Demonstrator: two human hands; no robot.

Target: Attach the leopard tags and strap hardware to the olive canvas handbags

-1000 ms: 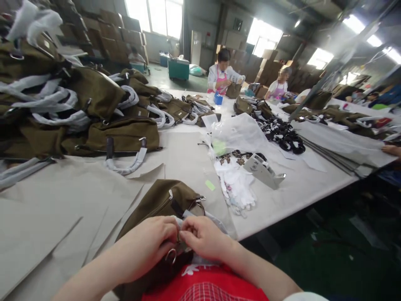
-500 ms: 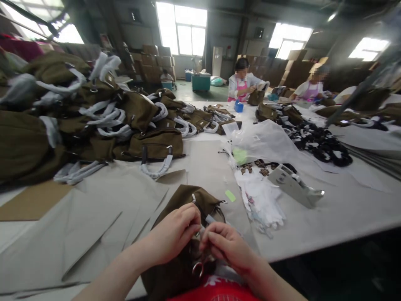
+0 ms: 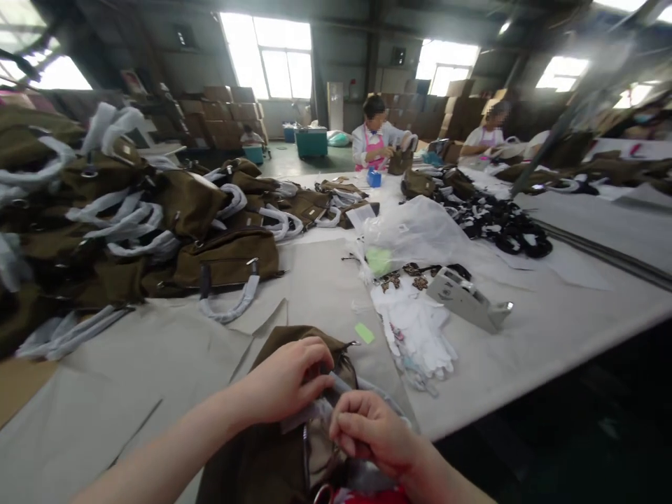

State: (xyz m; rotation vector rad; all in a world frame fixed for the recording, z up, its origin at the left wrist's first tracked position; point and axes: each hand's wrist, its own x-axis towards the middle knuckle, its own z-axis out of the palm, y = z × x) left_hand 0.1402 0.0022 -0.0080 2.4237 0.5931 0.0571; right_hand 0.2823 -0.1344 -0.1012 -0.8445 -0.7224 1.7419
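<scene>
An olive-brown bag [image 3: 231, 458] lies at the table's near edge, against the red clothing at the bottom of the view. Over its upper part, my left hand [image 3: 294, 374] is closed on the bag's grey-wrapped handle [image 3: 341, 385]. Just to the right, my right hand [image 3: 370, 427] has its fingers curled together over the bag's opening; what they pinch, if anything, is too small to make out. A zipper edge and a metal ring show below the hands. My fingers hide part of the handle.
Olive bags [image 3: 231, 259] with wrapped handles are heaped at the left. On the right are a tape dispenser [image 3: 467, 299], white gloves [image 3: 417, 336], a clear plastic bag [image 3: 420, 231] and black straps [image 3: 504, 224]. Across the table, a person [image 3: 374, 140] handles a bag.
The view has turned to the right. My hands have moved slightly apart, and the bag's opening and grey-wrapped handle show more between them.
</scene>
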